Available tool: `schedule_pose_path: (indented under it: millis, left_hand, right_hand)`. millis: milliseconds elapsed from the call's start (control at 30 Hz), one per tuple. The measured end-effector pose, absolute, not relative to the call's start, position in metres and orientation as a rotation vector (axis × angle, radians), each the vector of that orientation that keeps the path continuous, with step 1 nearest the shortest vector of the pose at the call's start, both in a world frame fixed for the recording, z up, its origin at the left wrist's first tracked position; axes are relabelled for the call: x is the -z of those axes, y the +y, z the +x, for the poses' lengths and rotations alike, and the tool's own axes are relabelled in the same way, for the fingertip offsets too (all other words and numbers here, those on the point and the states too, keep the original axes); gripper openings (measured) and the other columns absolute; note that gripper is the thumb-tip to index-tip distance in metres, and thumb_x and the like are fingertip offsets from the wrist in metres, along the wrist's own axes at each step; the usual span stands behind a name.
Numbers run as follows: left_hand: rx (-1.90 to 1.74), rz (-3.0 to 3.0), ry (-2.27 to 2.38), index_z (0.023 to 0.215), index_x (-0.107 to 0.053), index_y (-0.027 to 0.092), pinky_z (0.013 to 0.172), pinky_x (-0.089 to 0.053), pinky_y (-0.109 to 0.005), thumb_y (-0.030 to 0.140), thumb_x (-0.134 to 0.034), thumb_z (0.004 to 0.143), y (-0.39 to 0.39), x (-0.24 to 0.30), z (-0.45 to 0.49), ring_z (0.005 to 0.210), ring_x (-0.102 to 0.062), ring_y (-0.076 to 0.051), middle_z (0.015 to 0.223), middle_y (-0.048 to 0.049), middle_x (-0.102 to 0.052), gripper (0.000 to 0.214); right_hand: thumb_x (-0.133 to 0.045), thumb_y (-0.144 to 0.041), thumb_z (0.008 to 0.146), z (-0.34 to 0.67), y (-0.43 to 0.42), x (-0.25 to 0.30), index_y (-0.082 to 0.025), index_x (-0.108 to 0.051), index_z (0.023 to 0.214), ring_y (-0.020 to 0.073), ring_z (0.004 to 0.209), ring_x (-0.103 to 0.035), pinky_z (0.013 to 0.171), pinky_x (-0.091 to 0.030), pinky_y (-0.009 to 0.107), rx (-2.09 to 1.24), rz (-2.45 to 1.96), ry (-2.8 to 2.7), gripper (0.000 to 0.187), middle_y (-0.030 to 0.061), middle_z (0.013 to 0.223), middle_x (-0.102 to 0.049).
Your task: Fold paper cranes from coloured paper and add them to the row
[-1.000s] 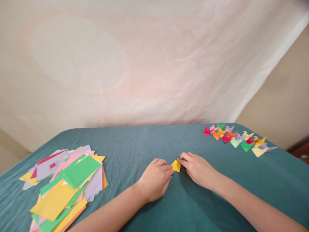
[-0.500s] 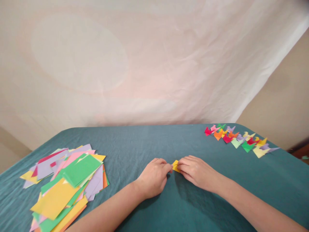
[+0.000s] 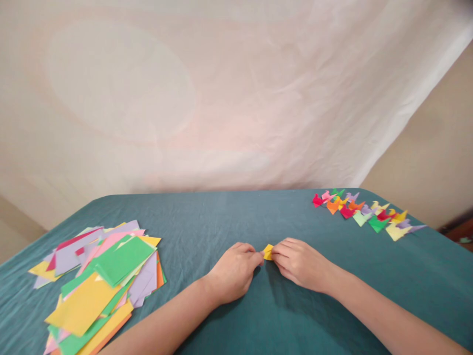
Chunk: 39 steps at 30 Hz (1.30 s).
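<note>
A small folded yellow paper (image 3: 268, 251) rests on the teal tablecloth (image 3: 207, 217) at the table's middle. My left hand (image 3: 236, 271) pinches its left side with curled fingers. My right hand (image 3: 301, 264) pinches its right side, fingers bent over it and covering most of the paper. Both hands lie low on the cloth, fingertips nearly touching each other.
A loose pile of coloured paper sheets (image 3: 99, 276), green, yellow, pink, lilac and orange, lies at the front left. A row of several small folded paper figures (image 3: 365, 212) stands at the back right near the table's edge. A pale cloth backdrop (image 3: 207, 98) hangs behind.
My hands have closed in on the yellow paper. It shows as a smaller patch now, more covered by my right fingers. Everything else has stayed still.
</note>
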State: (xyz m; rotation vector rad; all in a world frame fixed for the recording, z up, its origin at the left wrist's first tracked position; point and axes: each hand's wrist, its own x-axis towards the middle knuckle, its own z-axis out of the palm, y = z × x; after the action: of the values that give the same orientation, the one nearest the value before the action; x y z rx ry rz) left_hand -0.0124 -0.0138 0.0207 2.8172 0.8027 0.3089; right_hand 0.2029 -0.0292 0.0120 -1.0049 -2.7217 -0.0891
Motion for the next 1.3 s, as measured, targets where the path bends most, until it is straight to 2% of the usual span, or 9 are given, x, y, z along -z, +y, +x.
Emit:
schedule_pose_path:
  millis: [133,400,667,967,1300]
  left_hand:
    - [-0.332,2.796,0.797,0.101,-0.055,0.017,0.085,-0.041,-0.033,0.004,-0.042,0.075,-0.013,-0.019,-0.013,0.093,-0.053,-0.020,0.091,-0.0060,-0.063,0.031]
    - [-0.363,2.772,0.806,0.109,-0.053,0.017,0.087,-0.041,-0.035,0.005,-0.042,0.077,-0.012,-0.016,-0.015,0.097,-0.053,-0.021,0.097,-0.0075,-0.061,0.036]
    - [-0.547,2.628,0.826,0.112,-0.050,0.019,0.090,-0.042,-0.034,0.001,-0.036,0.079,-0.008,-0.007,-0.015,0.098,-0.053,-0.017,0.107,-0.0044,-0.061,0.040]
    - [-0.629,2.638,0.837,0.113,-0.050,0.018,0.089,-0.042,-0.035,0.002,-0.036,0.079,-0.010,-0.008,-0.015,0.100,-0.051,-0.018,0.106,-0.0060,-0.060,0.040]
    - [-0.511,2.781,0.804,0.118,-0.047,0.019,0.090,-0.039,-0.038,0.006,-0.040,0.080,-0.020,-0.014,-0.012,0.103,-0.049,-0.022,0.104,-0.0059,-0.061,0.041]
  right_hand:
    - [-0.043,-0.014,0.086,0.202,-0.027,-0.006,-0.016,-0.062,0.086,0.0180,0.081,-0.056,0.074,-0.043,0.032,0.014,-1.050,-2.610,0.019,0.0072,0.081,-0.062]
    - [-0.045,-0.014,0.086,0.202,-0.024,0.001,-0.018,-0.059,0.083,0.0155,0.081,-0.056,0.073,-0.045,0.029,-0.371,-1.134,-2.338,0.015,0.0043,0.085,-0.059]
    - [-0.047,-0.016,0.084,0.199,-0.021,0.004,-0.016,-0.057,0.076,0.0104,0.065,-0.053,0.061,-0.044,0.024,-0.657,-1.226,-2.125,0.014,0.0034,0.085,-0.055]
    - [-0.049,-0.017,0.083,0.198,-0.017,0.007,-0.017,-0.057,0.072,0.0107,0.064,-0.053,0.059,-0.044,0.023,-0.689,-1.260,-2.076,0.013,0.0025,0.081,-0.057]
    - [-0.049,-0.019,0.083,0.197,-0.015,0.005,-0.017,-0.058,0.069,0.0113,0.064,-0.053,0.057,-0.042,0.022,-0.667,-1.259,-2.094,0.016,0.0025,0.078,-0.057]
